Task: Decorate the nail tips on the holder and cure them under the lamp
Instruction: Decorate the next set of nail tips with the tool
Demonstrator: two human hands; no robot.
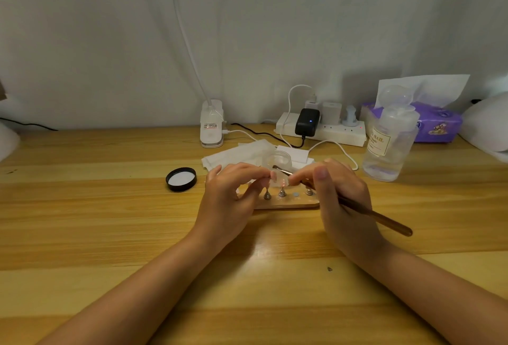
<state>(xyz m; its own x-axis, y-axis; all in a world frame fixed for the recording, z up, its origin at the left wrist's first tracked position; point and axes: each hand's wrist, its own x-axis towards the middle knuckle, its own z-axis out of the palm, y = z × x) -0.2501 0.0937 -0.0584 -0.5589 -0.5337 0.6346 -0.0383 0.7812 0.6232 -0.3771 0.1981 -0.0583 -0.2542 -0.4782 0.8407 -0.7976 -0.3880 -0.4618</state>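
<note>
On the pale wooden table, both forearms reach in from the near edge toward its middle. The left hand has its fingers curled and pinches a small pinkish nail tip between fingertips, raised just above the holder. The right hand grips a long brown-handled nail brush, fingers wrapped round its shaft; the bristle end reaches the pinched tip, and the handle's end points toward the right edge. Under both hands lies the light wooden oblong holder with small metal cone stands upright on it. Just behind sits a small clear jar, open, on white folded wipes; its black round lid lies to the left, inside up. Toward the right edge stands a clear pump bottle with a cream label. Along the far edge are a white clip lamp base, a white power strip with a black adapter, and a purple tissue pack.
</note>
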